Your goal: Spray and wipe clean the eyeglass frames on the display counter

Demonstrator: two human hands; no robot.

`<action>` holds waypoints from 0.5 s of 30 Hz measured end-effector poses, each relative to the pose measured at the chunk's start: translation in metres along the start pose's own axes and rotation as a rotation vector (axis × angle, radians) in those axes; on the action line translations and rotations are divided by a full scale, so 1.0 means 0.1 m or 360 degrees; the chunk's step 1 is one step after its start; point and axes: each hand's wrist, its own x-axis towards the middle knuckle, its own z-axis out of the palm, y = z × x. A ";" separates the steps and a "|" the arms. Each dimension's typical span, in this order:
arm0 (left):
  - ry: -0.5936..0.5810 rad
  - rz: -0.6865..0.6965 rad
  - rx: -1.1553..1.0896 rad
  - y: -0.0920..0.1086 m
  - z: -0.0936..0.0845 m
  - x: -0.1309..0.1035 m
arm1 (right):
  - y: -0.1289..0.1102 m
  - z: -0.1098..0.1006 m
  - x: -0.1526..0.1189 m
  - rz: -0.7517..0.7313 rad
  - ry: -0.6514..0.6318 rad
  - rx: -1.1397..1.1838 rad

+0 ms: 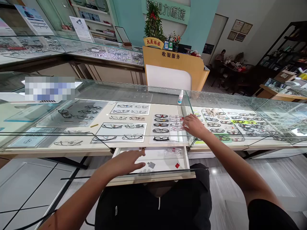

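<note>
My left hand hovers over the left part of an open white drawer, thumb apart from the stretched fingers, holding nothing visible. In the drawer are a small grey tag, a small red piece and a clear plastic bag. A small brown item shows near my left fingertips. My right hand is at the glass counter, fingers loosely bent and slightly apart, beside a tray of eyeglasses. Whether it touches the glass I cannot tell.
More eyeglasses lie in rows under the glass. A white spray bottle and a crumpled beige cloth are on the counter. At left is a white box, partly blurred. Behind stands a wooden cashier desk; a person sits far right.
</note>
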 end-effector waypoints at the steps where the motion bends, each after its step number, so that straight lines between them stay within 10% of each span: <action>1: -0.0015 0.0040 0.0029 0.09 -0.03 0.04 | 0.00 0.00 0.00 0.0010 -0.0001 0.0016; 15: -0.0345 0.0350 0.0379 0.89 0.03 0.86 | 0.04 -0.03 -0.01 0.0036 -0.0001 0.0097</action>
